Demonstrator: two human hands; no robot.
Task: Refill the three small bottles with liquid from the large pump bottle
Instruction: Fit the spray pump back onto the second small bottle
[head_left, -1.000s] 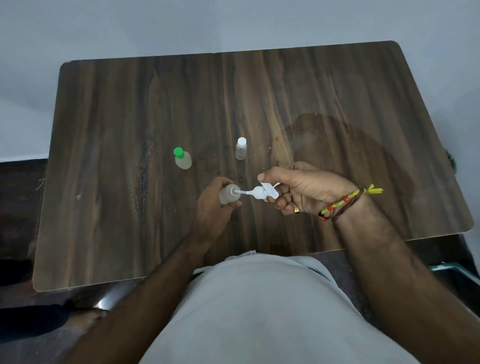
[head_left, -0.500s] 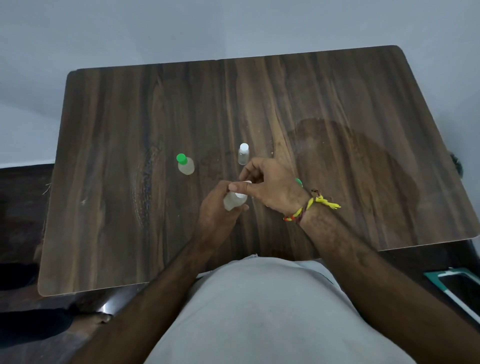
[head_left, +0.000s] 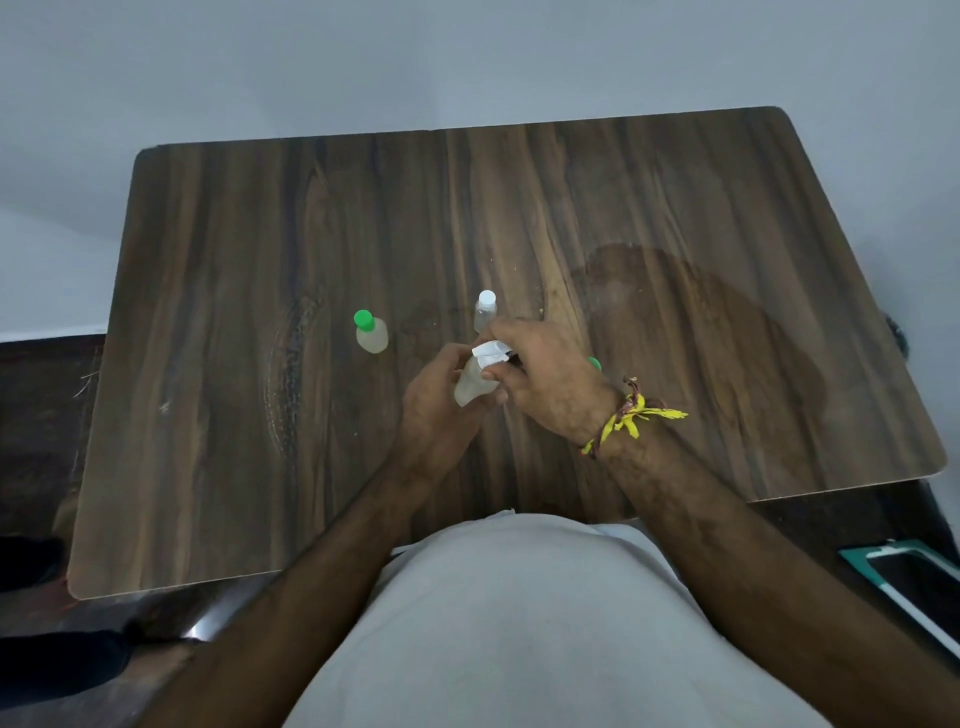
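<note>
A dark wood-grain table (head_left: 727, 338) stands against a pale wall. Near its middle, the left hand (head_left: 439, 410) grips a translucent pump bottle (head_left: 470, 387) while the right hand (head_left: 545, 374) pinches its white pump head (head_left: 491, 356), seemingly seating it; twisting it tight looks next. Beyond stand a green-capped small bottle (head_left: 371, 332) on the left and a white-capped clear bottle (head_left: 485, 310) just beyond the hands.

Bare bench (head_left: 727, 208) lies open far and right; the green-capped bottle (head_left: 371, 332) and white-capped bottle (head_left: 485, 312) stand mid-bench.
</note>
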